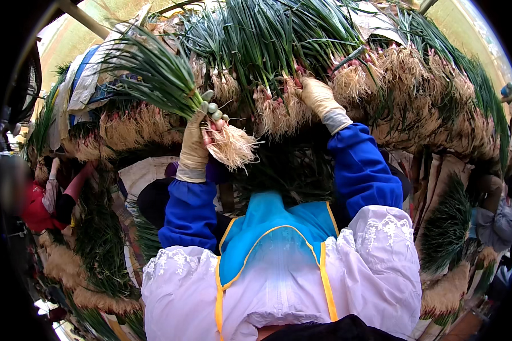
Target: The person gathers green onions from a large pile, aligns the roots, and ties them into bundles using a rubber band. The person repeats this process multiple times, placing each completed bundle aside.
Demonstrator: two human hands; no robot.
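My left hand (195,140), in a pale glove, is closed around a bunch of spring onions (166,79). Its green tops fan to the upper left, and its reddish bulbs and pale roots hang to the right of my fist. My right hand (318,96), gloved too, reaches to the heap ahead and touches the reddish bulb ends of another bunch of spring onions (295,102). The right fingertips are partly hidden among the bulbs, so the grip there is not clear. More green tops (256,38) lie side by side, pointing away from me.
Rooted spring onions (409,76) are heaped along the right. White and blue sacking (91,81) lies on the left of the heap. A person in red (42,204) is at the far left, another person (499,217) at the far right. Green tops (448,226) lie beside me.
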